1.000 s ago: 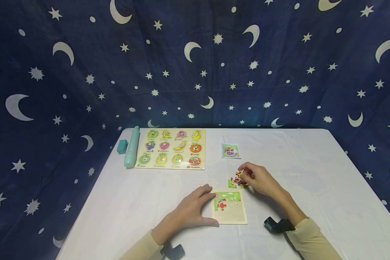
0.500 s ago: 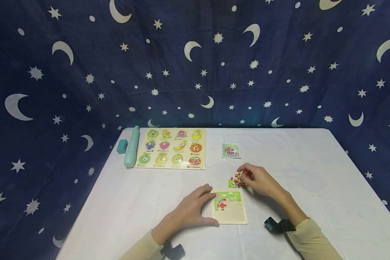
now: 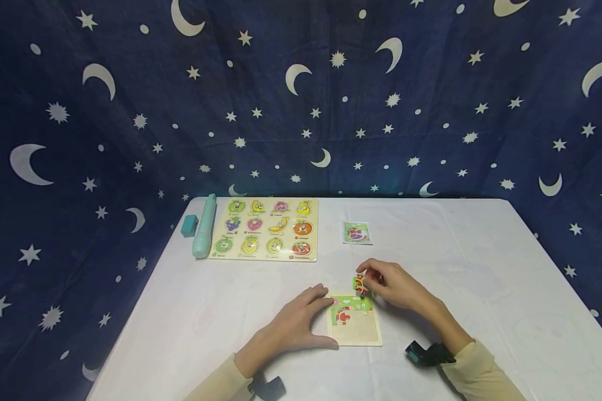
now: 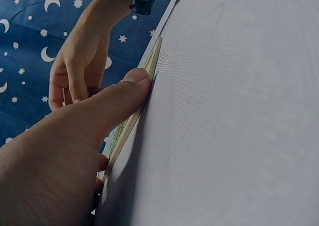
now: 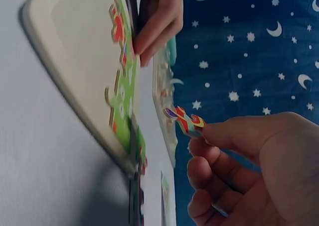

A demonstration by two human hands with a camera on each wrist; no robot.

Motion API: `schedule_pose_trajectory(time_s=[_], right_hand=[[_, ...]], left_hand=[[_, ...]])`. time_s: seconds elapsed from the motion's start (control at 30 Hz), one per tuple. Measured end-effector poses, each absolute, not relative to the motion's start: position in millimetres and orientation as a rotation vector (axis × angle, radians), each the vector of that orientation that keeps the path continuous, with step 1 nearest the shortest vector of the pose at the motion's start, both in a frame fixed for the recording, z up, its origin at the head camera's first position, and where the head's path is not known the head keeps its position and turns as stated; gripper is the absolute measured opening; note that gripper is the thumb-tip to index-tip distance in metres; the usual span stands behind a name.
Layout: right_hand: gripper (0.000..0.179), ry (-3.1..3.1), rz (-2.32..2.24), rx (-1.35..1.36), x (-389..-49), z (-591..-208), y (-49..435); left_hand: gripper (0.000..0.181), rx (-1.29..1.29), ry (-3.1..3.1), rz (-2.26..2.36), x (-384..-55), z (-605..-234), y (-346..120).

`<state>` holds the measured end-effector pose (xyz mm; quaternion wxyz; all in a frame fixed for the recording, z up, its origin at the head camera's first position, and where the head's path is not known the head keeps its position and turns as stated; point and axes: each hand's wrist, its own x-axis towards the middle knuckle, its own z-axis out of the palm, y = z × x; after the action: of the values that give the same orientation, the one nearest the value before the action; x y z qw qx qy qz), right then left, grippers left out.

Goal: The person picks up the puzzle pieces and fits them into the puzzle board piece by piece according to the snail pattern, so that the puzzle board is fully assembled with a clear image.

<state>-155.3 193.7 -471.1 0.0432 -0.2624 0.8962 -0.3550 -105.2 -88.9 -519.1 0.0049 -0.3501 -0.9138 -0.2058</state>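
Observation:
In the right wrist view a small red, yellow and purple jigsaw piece (image 5: 185,120) is pinched between the thumb and fingertips of my right hand (image 3: 400,287), raised off the table. Just left of that hand is the wooden puzzle board (image 3: 357,333). Green and red pieces fill its top and upper left; the rest shows bare wood. My left hand (image 3: 297,320) rests along the board's left side, thumb stretched at the lower corner and fingers at the upper one. Loose pieces (image 5: 142,149) lie by the board's far edge, partly hidden by the right hand.
A small picture card (image 3: 357,233) lies beyond the hands. Farther left are a fruit knob puzzle (image 3: 266,229), a mint-green microphone-shaped stick (image 3: 204,228) and a teal block (image 3: 189,225). A starry cloth (image 3: 261,100) hangs behind the table.
My right hand has shifted slightly left and toward the board from over the loose pieces, with a piece lifted between its fingertips. The left hand and board stay put.

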Motion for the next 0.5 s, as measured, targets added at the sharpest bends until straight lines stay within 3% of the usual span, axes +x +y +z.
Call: schedule_pose_trajectory(time_s=[0.5], right_hand=[[0.014, 2.528, -0.994, -0.918, -141.2, -468.3, 180.6]], left_hand=[[0.088, -1.095, -2.843, -0.637, -105.8, -521.6, -89.1]])
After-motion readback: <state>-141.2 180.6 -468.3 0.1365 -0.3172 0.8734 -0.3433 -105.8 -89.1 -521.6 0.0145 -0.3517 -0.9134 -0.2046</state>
